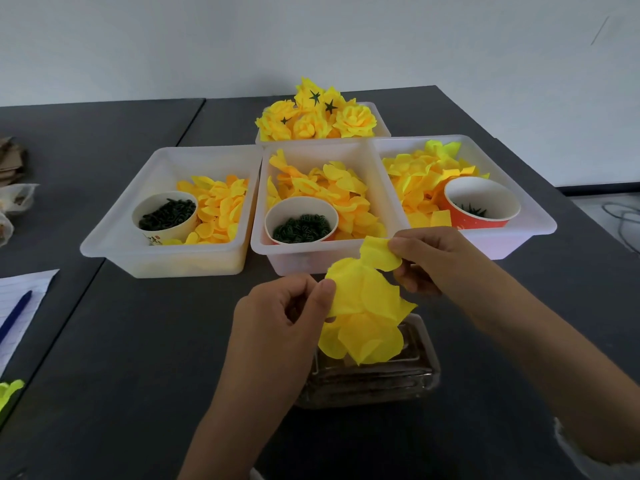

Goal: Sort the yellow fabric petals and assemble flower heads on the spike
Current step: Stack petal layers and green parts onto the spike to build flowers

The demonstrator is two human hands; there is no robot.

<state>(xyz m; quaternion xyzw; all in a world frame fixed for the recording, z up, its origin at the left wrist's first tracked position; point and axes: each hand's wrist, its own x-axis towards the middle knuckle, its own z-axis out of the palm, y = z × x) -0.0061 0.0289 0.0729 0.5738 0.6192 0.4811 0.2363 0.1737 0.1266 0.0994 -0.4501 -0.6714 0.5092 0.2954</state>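
Yellow fabric petal layers (363, 306) hang in a cluster between both hands, above a clear glass block (374, 379) on the dark table (138, 341). Left hand (280, 313) pinches the cluster's left edge, thumb on top. Right hand (436, 261) pinches the uppermost petal (379, 252). Behind: three translucent bins (194, 261) of loose petals, each holding a paper cup (162, 216) of dark green parts. Rear bin holds finished flower heads (318, 116). Spike hidden under petals.
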